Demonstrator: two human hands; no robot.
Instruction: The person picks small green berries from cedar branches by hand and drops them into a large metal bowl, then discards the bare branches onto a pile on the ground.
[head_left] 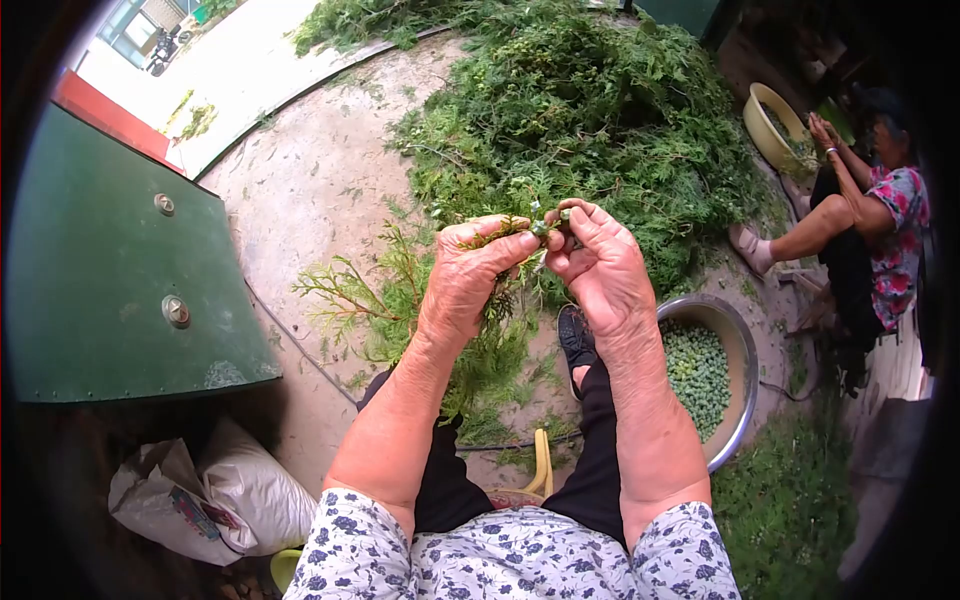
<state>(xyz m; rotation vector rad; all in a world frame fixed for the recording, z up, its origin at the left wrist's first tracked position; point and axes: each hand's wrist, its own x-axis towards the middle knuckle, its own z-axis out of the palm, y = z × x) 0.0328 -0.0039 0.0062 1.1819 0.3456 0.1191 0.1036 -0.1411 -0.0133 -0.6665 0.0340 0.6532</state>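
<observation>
My left hand [462, 280] is closed around a leafy conifer sprig [345, 292], whose flat green fronds hang out below and to the left of the fist. Small green cones [540, 228] show at the sprig's tip, between the fingertips of both hands. My right hand [608, 270] pinches at one of these cones with thumb and forefinger, close against the left fingertips. Beside my right forearm stands a metal basin [742, 345], partly filled with picked green cones [695, 375].
A large heap of cut branches [600, 120] lies ahead. Another person [885, 235] sits at the right by a yellow basin [762, 130]. Left are a green metal panel [120, 270] and white sacks [255, 485]. A yellow curved bar [543, 465] stands between my legs; a cable [300, 345] crosses the floor.
</observation>
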